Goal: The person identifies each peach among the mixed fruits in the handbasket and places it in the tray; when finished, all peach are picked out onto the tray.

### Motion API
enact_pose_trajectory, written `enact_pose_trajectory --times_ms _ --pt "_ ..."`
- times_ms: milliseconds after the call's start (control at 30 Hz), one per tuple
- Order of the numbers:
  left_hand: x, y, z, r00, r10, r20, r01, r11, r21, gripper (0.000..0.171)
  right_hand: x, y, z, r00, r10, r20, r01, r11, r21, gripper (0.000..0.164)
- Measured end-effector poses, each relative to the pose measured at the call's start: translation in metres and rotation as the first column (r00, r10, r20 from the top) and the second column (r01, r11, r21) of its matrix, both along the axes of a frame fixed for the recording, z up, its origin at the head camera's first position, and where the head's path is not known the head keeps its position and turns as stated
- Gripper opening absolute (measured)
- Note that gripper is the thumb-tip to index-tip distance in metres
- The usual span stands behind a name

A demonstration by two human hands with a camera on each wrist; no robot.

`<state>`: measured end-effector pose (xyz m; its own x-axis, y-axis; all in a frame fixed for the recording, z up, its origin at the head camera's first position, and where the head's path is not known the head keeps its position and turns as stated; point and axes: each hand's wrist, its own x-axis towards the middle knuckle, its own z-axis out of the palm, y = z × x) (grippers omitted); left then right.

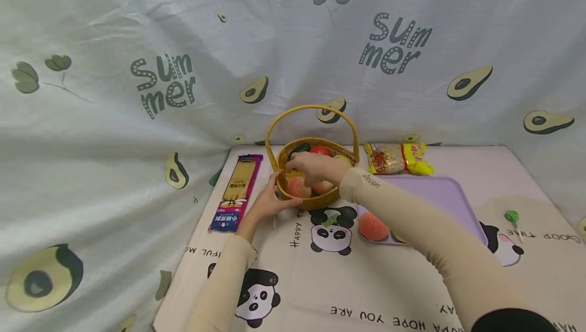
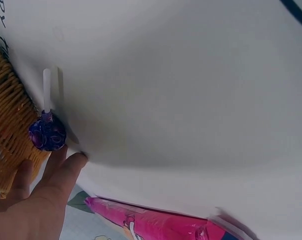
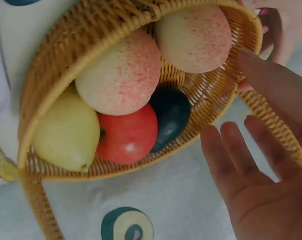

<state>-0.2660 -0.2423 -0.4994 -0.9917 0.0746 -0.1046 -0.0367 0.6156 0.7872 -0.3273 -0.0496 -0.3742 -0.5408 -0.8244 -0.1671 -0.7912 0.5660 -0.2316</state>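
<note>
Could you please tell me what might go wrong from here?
The left hand, close to the lollipop beside the basket, might nudge it away. Inside, a round peach could roll if the right hand bumps it. That hand might also catch the nearby handle and tip the basket.

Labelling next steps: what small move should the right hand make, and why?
Probably lower the right hand onto the peach nearest it: its spread fingers hold nothing, the peach sits close by in the basket, and the left hand is at the basket's side, perhaps steadying it.
</note>
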Motion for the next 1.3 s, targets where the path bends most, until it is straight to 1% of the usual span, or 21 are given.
enact_pose_trajectory --times_ms 67,200,333,500,633,767,933,1100,1200,1300 --pt "0.0 0.0 0.0 1.0 0.004 0.002 -0.004 1.0 -0.001 0.111 -0.003 -0.005 -0.006 1.0 -0.005 0.02 0.004 1.0 0.02 0.058" --pt "0.0 0.001 -0.001 1.0 0.011 -0.001 -0.011 1.0 0.007 0.11 -0.007 -0.013 -0.016 0.997 -0.048 0.067 0.042 0.996 0.081 0.06" --pt "0.002 0.0 -0.002 1.0 0.01 -0.003 -0.01 1.0 0.005 0.11 -0.009 -0.019 -0.024 0.995 -0.068 0.078 0.058 0.99 0.13 0.059" --pt "0.003 0.002 -0.003 1.0 -0.001 -0.01 0.001 1.0 -0.001 0.11 -0.011 -0.022 -0.03 0.996 -0.052 0.07 0.038 0.983 0.177 0.058" --pt "0.003 0.002 -0.002 1.0 -0.002 -0.019 0.002 1.0 -0.003 0.11 -0.012 -0.025 -0.033 0.994 -0.067 0.084 0.049 0.978 0.201 0.057" --pt "0.003 0.0 -0.002 1.0 0.01 -0.02 -0.01 1.0 -0.005 0.11 -0.012 -0.028 -0.035 0.992 -0.073 0.104 0.051 0.978 0.201 0.056" --pt "0.003 -0.001 -0.002 1.0 0.006 -0.027 -0.006 1.0 -0.01 0.11 -0.011 -0.029 -0.037 0.996 -0.049 0.071 0.035 0.982 0.188 0.053" --pt "0.005 0.003 0.0 1.0 0.007 -0.008 -0.007 1.0 -0.001 0.11 -0.012 -0.022 -0.035 0.999 -0.033 0.043 0.025 0.985 0.17 0.052" --pt "0.006 0.003 0.002 1.0 0.013 0.004 -0.013 1.0 0.005 0.11 -0.017 -0.016 -0.025 0.999 -0.031 0.045 0.024 0.989 0.147 0.054" --pt "0.006 0.001 0.003 1.0 0.021 0.004 -0.021 1.0 0.006 0.11 -0.021 -0.01 -0.012 0.997 -0.044 0.058 0.037 0.992 0.117 0.061"
